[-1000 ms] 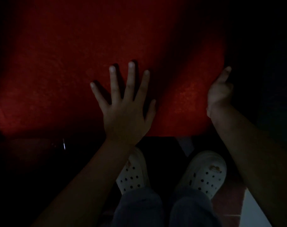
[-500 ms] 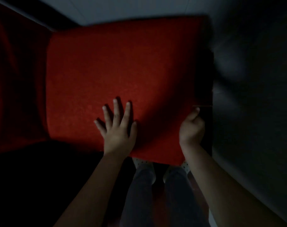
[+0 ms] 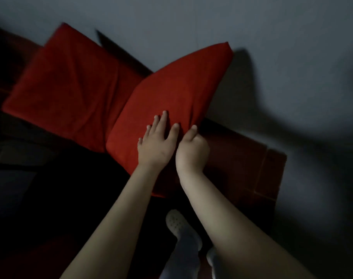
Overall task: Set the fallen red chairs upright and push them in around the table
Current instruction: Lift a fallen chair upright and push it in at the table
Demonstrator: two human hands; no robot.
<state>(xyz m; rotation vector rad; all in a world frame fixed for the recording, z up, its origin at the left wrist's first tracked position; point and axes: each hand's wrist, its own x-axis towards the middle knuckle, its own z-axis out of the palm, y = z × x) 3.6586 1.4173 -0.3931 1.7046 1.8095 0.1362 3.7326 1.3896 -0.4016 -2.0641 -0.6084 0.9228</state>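
Since half a second ago the two hands have drawn close together on the red chair [image 3: 171,91], and its padded panel, which then lay square across the view, now runs slantwise with its far corner pointing up and to the right. At the far left all is deep shadow and nothing can be made out. Next comes a second red panel [image 3: 70,83], broad, creased and blurred, meeting the near panel along a dark fold; whether it belongs to the same chair cannot be told. The near panel lies in the middle of the view, one corner toward the person and the opposite corner against the pale background. The left hand [image 3: 155,147] rests flat on its lower part, palm down, fingers straight and slightly spread, pressing the fabric. Just beside it, almost touching, the right hand [image 3: 192,153] grips the panel's right edge: the thumb lies on top of the fabric, and the other fingers curl round the edge out of sight. Below the forearms a white perforated shoe [image 3: 174,221] shows above a grey trouser leg [image 3: 184,256]. To the right of the hands a dark reddish tiled strip [image 3: 244,164] runs beneath the chair's edge. Beyond it, a plain grey surface [image 3: 272,33] fills the top and right of the view, crossed by a soft dark shadow.
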